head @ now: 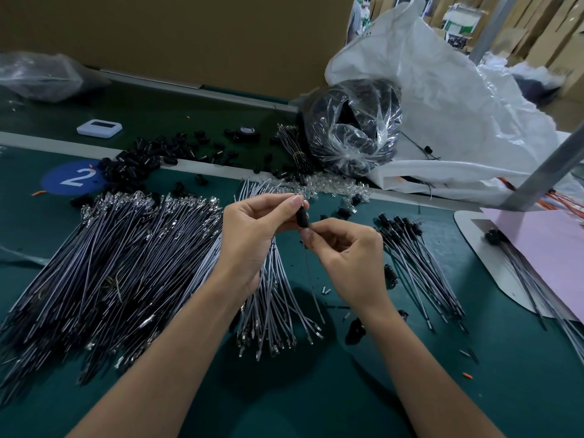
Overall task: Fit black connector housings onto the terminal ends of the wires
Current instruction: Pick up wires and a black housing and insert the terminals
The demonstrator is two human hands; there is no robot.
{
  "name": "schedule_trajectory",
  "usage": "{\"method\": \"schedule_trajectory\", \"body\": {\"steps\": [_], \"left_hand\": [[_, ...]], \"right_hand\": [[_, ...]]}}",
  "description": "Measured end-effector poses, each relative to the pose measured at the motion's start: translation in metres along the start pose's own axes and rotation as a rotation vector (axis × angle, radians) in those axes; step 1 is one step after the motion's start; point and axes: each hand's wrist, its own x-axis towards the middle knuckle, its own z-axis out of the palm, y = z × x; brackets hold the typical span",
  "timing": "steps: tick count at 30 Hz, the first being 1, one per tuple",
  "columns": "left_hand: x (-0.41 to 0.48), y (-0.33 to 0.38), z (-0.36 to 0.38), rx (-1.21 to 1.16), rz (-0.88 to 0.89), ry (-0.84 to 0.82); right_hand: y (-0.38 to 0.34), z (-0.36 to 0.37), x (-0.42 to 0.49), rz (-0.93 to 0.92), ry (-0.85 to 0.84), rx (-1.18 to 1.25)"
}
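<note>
A dark green desk (410, 390) fills the view. A large white plastic sack (442, 99) slumps over its far right corner. A broad heap of thin grey wires (110, 263) with bare metal ends covers the left side of the desk. Against the sack at the far side lies a clear bag (350, 128) stuffed with black parts. A smaller bundle of wires (275, 298) fans out towards the near edge from beneath the left hand. To the right, a row of finished wires (417, 257) lies with black caps on their far ends. Loose black housings (132, 165) are scattered at the far left, beside a blue circle (72, 178) marked 2.

Two bare forearms reach in from the near edge, and the hands meet above the middle of the desk. The left hand (252, 229) pinches one black housing (302, 216) between thumb and forefinger, holding it upright in the air. The right hand (344, 248), fingers curled, pinches a single wire (311, 279) just below the housing. The wire's upper end meets the bottom of the housing and the rest hangs down towards the near edge.
</note>
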Motion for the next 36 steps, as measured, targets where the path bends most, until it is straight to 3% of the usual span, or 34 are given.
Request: {"method": "schedule_trajectory", "body": {"steps": [14,21,26,30,36], "left_hand": [[-0.0002,0.0038,-0.0002,-0.028,0.012,-0.032],[-0.0015,-0.0006,-0.0004,-0.063,0.022,-0.059],[-0.0014,-0.0019,-0.0017,-0.039,-0.024,-0.166],[-0.0017,-0.0036,0.0004,0.135,-0.071,-0.263],[-0.0028,-0.0029,0.0001,0.100,-0.057,-0.239]], "right_hand": [[-0.0054,-0.0001,0.0003,0.146,-0.058,0.273],[-0.0039,0.0013,0.0005,0.139,-0.137,0.251],[-0.0035,-0.0002,0.0013,0.116,-0.066,0.278],[-0.0017,-0.0027,0.0029,0.088,-0.032,0.255],[-0.0013,-0.0023,0.0023,0.072,-0.031,0.282]]}}
